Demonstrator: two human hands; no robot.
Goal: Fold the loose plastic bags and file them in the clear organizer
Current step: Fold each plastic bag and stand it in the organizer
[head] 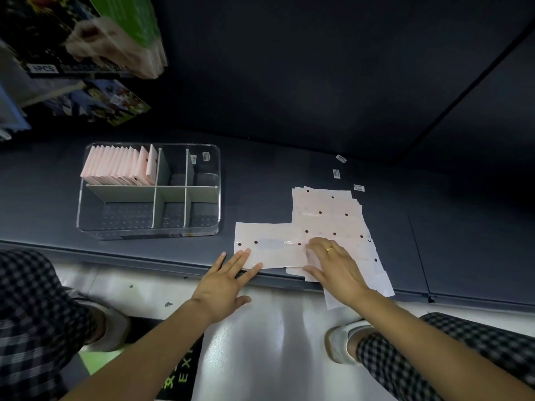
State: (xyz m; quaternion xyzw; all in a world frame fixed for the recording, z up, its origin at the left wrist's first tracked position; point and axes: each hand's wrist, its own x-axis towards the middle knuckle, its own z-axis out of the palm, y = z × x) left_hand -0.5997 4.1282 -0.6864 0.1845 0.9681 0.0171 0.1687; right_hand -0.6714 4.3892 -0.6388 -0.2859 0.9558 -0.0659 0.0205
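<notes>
A pale pink plastic bag point(269, 247) with small dark holes lies flat on the dark shelf, near its front edge. My left hand point(224, 282) rests with straight fingers on the bag's lower left corner. My right hand point(335, 264), a gold ring on one finger, presses flat on the bag's right end, over a loose stack of the same bags point(330, 215). The clear organizer point(202, 227) stands to the left, with several folded pink bags point(118, 166) filed upright in its back left compartment. Its other compartments hold nothing.
Three small white labels point(336, 173) lie on the shelf point(289, 175) behind the stack. Packaged goods point(86, 39) hang at the upper left. The shelf's front edge runs just under my hands. Below it are a pale floor and my checked trousers and shoes.
</notes>
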